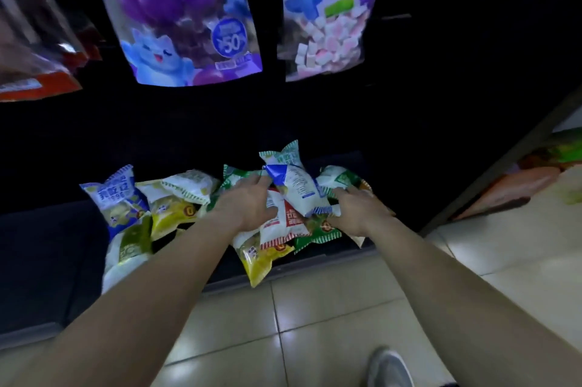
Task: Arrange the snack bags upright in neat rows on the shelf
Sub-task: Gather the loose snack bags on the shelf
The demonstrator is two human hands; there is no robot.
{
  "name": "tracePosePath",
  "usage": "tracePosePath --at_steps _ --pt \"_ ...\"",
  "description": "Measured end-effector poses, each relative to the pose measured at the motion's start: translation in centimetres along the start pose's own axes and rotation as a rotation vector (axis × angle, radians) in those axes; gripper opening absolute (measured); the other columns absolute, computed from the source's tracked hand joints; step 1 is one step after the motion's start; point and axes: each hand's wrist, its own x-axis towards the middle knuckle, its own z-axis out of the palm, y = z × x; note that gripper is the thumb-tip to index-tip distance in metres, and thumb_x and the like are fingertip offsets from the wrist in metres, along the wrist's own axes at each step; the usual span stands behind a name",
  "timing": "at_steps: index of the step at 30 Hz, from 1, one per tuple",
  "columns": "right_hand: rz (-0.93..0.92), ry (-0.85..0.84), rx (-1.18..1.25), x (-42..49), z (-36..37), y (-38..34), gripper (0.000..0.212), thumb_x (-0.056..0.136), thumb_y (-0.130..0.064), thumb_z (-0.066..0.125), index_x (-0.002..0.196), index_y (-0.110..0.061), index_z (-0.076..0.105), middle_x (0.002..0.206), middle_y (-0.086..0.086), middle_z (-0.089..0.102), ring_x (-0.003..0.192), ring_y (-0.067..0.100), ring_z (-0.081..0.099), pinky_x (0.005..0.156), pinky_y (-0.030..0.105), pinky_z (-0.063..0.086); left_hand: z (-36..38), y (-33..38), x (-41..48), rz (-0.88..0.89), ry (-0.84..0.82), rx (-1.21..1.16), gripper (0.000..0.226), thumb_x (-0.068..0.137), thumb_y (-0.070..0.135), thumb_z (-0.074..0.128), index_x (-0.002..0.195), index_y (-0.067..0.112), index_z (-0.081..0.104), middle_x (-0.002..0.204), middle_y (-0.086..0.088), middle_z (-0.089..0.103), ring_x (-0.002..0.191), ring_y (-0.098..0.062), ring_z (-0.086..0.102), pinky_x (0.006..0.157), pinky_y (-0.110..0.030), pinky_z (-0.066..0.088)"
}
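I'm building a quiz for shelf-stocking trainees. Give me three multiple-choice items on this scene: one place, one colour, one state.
1. Where does the purple cat bag hang?
A. above the snack bags
B. on the floor
C. in a hand

2. What colour is the corner of the top bag between the left hand and right hand?
A. pink
B. blue
C. black

3. How do the snack bags on the bottom shelf lie?
A. upright in rows
B. stacked on the floor
C. in a jumbled heap

Answers:
1 A, it hangs over the heap.
2 B, a blue corner shows by the left hand.
3 C, they overlap at all angles.
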Motion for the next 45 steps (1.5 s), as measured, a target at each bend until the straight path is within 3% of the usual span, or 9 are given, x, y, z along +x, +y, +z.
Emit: tracePosePath --at_steps 5,11,19,22,26,30,39,42,45 --pt "-0.162 0.021 0.087 6.2 3.3 -1.1 0.080 0.081 -0.061 0.062 0.144 -0.026 0.029 0.136 0.005 0.035 0.119 0.034 0.048 0.087 0.042 0.047 3.5 -1.5 6.8 -0.049 0.052 -0.045 0.074 0.089 0.047 0.055 0.150 0.018 0.024 0.147 -0.010 0.035 0.130 -0.032 0.038 0.096 -0.045 0.045" --pt "-0.170 0.040 0.118 7.8 7.1 -2.9 0.108 0.052 -0.085 0.063 0.136 -0.031 0.022 0.137 -0.001 0.027 0.110 0.030 0.052 0.084 0.048 0.052 7.8 -3.5 6.3 -0.082 0.056 -0.161 0.074 0.088 0.044 0.056 0.150 0.020 0.023 0.145 -0.006 0.037 0.128 -0.029 0.040 0.099 -0.044 0.044" --pt "-0.332 0.553 -0.047 8.7 2.3 -3.8 0.024 0.093 -0.037 0.058 0.103 -0.015 0.058 0.097 0.007 0.061 0.072 0.033 0.064 0.051 0.032 0.039 5.9 -4.5 4.6 -0.135 0.102 -0.209 0.071 0.088 0.044 0.057 0.148 0.021 0.028 0.145 -0.005 0.038 0.130 -0.027 0.041 0.099 -0.040 0.043" --pt "-0.258 0.673 0.018 7.9 -0.4 -3.6 0.015 0.098 -0.028 0.053 0.093 -0.014 0.058 0.083 0.007 0.063 0.069 0.033 0.064 0.052 0.031 0.032 4.5 -4.7 3.3 -0.135 0.141 -0.192 0.071 0.088 0.047 0.057 0.148 0.021 0.030 0.146 -0.005 0.038 0.131 -0.028 0.041 0.101 -0.043 0.042" --pt "-0.154 0.801 0.268 7.1 -4.0 -2.5 0.011 0.098 -0.029 0.054 0.094 -0.019 0.052 0.076 0.006 0.066 0.069 0.035 0.063 0.052 0.035 0.040 2.4 -4.8 2.8 -0.160 0.209 -0.269 0.072 0.089 0.045 0.061 0.149 0.021 0.030 0.148 -0.005 0.037 0.131 -0.028 0.041 0.103 -0.041 0.041" --pt "-0.155 0.737 0.407 7.0 -5.1 -1.4 0.012 0.099 -0.032 0.054 0.095 -0.021 0.050 0.082 0.002 0.068 0.072 0.029 0.062 0.060 0.043 0.050 1.5 -4.4 3.3 -0.127 0.235 -0.328 0.074 0.086 0.054 0.062 0.147 0.025 0.031 0.149 -0.001 0.037 0.131 -0.024 0.042 0.101 -0.042 0.043" --pt "-0.350 0.484 0.558 7.9 -4.9 -2.9 0.018 0.093 -0.033 0.066 0.081 -0.030 0.053 0.069 -0.013 0.068 0.066 0.004 0.063 0.060 0.038 0.054 1.7 -1.2 5.0 -0.026 0.134 -0.700 0.096 0.064 0.059 0.081 0.143 0.027 0.038 0.130 0.014 0.055 0.120 -0.009 0.049 0.097 -0.033 0.045" --pt "-0.364 0.464 0.600 8.1 -4.6 -3.4 0.018 0.091 -0.034 0.068 0.079 -0.031 0.055 0.067 -0.019 0.067 0.063 -0.001 0.063 0.060 0.036 0.055 2.0 0.0 5.9 0.009 0.108 -0.850 0.085 0.062 0.042 0.089 0.134 0.026 0.047 0.114 0.015 0.063 0.104 0.000 0.059 0.091 -0.031 0.052" --pt "-0.386 0.433 0.607 8.2 -4.3 -3.7 0.015 0.088 -0.033 0.072 0.081 -0.031 0.059 0.071 -0.017 0.068 0.070 0.001 0.066 0.068 0.041 0.058 2.7 0.4 6.6 0.008 0.133 -0.782 0.063 0.063 0.032 0.090 0.116 0.027 0.056 0.100 0.012 0.070 0.090 0.000 0.065 0.082 -0.036 0.057"
